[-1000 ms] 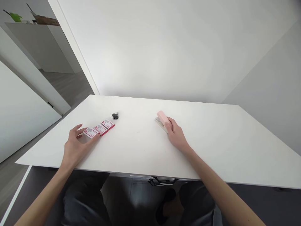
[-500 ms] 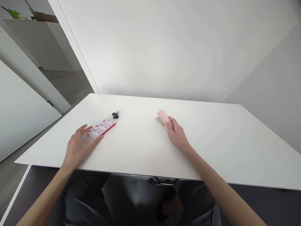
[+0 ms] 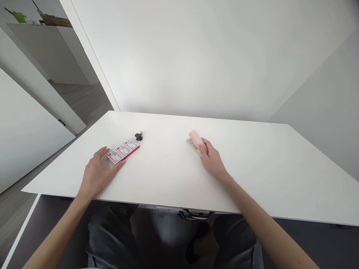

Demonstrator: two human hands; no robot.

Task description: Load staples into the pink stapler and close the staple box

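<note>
My right hand grips the near end of a pink stapler that lies on the white table, right of centre. My left hand rests on the table with fingers spread, its fingertips touching the near end of a row of three red-and-white staple boxes. A small black clip-like piece lies just beyond the far end of that row.
White walls stand behind the table and to its right. An opening on the left shows a grey floor and a white cabinet with things on top. My dark-trousered legs show under the table's near edge.
The staple boxes have closed up into a tighter row nearer the black piece, with my left hand following them. My right hand stays on the stapler.
</note>
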